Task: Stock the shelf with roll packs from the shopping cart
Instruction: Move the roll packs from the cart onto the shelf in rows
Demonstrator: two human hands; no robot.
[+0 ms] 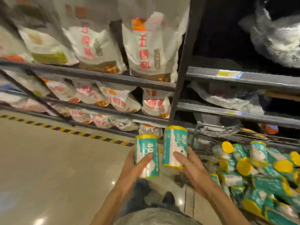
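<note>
Shelves behind; each hand's grip clamps a teal roll pack marked "80": left hand (136, 166), right hand (190, 166).

From my feed: both held roll packs, left roll pack (146, 157) and right roll pack (175, 147), are wrapped in glossy printed plastic film, teal and white, with yellow ends. Same shiny film on the pile in the shopping cart (259, 168); cart wire (211, 129) looks like bare metal. Shelf rails (100, 77) read as grey painted metal, matt. Rice bags (152, 46) are slick white plastic. Clear bags (279, 38) are crinkled transparent film. Floor (48, 168) is smooth, polished, throwing light spots.
</note>
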